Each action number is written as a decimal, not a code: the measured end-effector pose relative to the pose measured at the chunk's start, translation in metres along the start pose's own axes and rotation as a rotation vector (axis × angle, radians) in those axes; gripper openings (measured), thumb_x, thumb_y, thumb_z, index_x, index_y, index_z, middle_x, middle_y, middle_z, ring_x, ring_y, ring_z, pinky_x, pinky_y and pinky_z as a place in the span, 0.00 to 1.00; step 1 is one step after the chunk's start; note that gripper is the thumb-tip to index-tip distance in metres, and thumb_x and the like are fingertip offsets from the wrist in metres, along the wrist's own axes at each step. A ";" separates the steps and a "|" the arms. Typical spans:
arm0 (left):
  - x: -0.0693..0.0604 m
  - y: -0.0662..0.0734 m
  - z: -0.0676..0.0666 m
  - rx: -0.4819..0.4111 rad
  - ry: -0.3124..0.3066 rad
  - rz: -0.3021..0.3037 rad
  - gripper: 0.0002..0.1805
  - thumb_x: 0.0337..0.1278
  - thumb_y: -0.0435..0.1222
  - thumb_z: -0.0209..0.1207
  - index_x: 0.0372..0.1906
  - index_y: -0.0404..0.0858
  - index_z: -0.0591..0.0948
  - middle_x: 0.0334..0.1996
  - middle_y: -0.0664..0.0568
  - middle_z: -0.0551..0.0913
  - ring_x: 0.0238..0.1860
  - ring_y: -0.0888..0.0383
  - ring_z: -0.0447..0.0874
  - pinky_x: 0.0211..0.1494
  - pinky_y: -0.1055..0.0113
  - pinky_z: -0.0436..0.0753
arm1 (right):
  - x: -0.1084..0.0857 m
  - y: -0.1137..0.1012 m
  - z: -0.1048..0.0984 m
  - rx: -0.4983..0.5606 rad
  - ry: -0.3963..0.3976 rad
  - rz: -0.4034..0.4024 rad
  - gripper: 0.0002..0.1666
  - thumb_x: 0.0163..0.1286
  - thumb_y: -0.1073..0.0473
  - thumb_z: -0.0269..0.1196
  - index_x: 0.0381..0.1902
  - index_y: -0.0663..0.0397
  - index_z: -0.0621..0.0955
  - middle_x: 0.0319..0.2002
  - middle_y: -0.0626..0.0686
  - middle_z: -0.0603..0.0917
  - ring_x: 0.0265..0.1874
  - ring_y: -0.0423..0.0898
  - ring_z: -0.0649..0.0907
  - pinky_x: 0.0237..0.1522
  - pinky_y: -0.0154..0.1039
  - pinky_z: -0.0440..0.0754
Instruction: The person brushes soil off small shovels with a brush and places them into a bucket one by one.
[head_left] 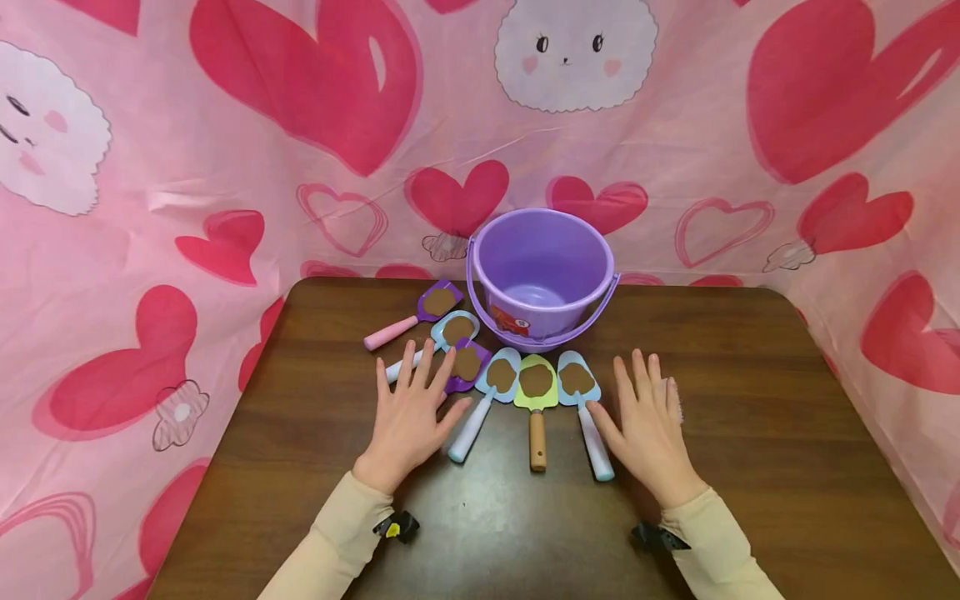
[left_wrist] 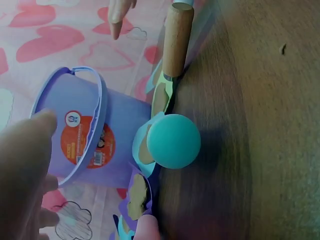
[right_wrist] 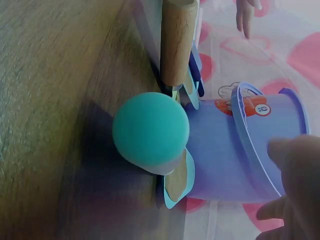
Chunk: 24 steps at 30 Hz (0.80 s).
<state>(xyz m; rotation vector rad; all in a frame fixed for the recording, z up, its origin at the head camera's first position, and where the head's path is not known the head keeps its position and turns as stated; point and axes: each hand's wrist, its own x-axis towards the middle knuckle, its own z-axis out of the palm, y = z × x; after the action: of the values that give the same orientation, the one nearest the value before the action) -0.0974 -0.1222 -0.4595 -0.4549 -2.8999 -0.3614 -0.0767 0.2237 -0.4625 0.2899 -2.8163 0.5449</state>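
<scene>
My left hand (head_left: 411, 425) is held out with spread fingers, over the handles of the left-side toy shovels. On the right, my right hand (head_left: 647, 433) is spread too, its thumb close beside the white handle of a light-blue shovel (head_left: 594, 442). Neither hand grips anything. Between them lie a green shovel with a wooden handle (head_left: 537, 442) and another light-blue shovel (head_left: 469, 432). Farther left are a purple shovel (head_left: 480, 357), partly hidden by my left fingers, a light-blue one (head_left: 408, 367), and a purple one with a pink handle (head_left: 393, 332). Each blade carries a brown patch.
A purple bucket (head_left: 551, 317) stands upright behind the shovels at the back of the brown wooden table (head_left: 787, 433), its handle hanging down in front. A pink cloth (head_left: 300, 167) with hearts surrounds the table at the back and sides.
</scene>
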 end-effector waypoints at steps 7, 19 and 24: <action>0.000 0.003 0.002 0.018 0.006 0.011 0.44 0.65 0.69 0.53 0.77 0.47 0.70 0.77 0.40 0.66 0.80 0.40 0.56 0.74 0.25 0.45 | 0.000 0.004 -0.003 0.028 0.068 0.005 0.31 0.74 0.53 0.64 0.65 0.71 0.74 0.67 0.77 0.71 0.74 0.77 0.60 0.68 0.76 0.56; 0.015 0.045 0.005 -0.144 0.238 0.116 0.10 0.69 0.43 0.63 0.31 0.44 0.84 0.24 0.56 0.83 0.28 0.51 0.83 0.32 0.55 0.77 | -0.002 0.038 -0.052 -0.082 -0.241 0.217 0.20 0.76 0.52 0.60 0.28 0.61 0.77 0.19 0.54 0.74 0.18 0.52 0.74 0.16 0.49 0.72; 0.029 0.067 -0.004 -0.171 0.086 0.103 0.14 0.70 0.44 0.62 0.26 0.46 0.80 0.17 0.58 0.77 0.21 0.49 0.82 0.21 0.54 0.76 | -0.008 0.045 -0.055 -0.118 -0.455 0.301 0.23 0.75 0.49 0.62 0.25 0.60 0.77 0.20 0.55 0.76 0.19 0.52 0.75 0.19 0.49 0.72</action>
<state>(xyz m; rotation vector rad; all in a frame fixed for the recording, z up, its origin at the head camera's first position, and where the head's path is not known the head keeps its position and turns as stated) -0.1023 -0.0531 -0.4356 -0.5970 -2.7610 -0.6002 -0.0683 0.2872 -0.4301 -0.0464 -3.3481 0.4087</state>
